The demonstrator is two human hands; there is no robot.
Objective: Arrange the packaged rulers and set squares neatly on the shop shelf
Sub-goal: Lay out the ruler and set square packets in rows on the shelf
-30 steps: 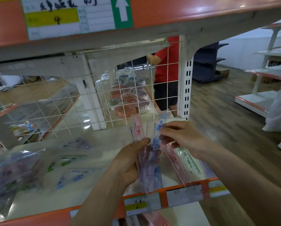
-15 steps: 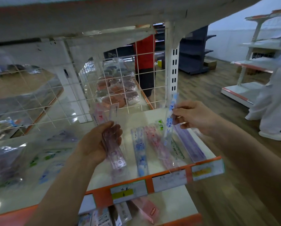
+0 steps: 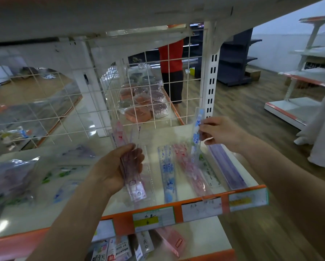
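Far-left packets [image 3: 11,178] blurred, price labels [image 3: 154,219] unreadable, red-shirted person [image 3: 172,59] hidden above chest

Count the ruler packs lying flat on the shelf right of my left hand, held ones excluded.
4, side by side: a blue pack, a pink pack, a green-printed clear pack, and a purple pack at the right end of the shelf. Others may lie hidden underneath.

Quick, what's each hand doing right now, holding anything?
Left hand: grips a bunch of packaged rulers.
Right hand: pinches one blue packaged ruler, held upright.
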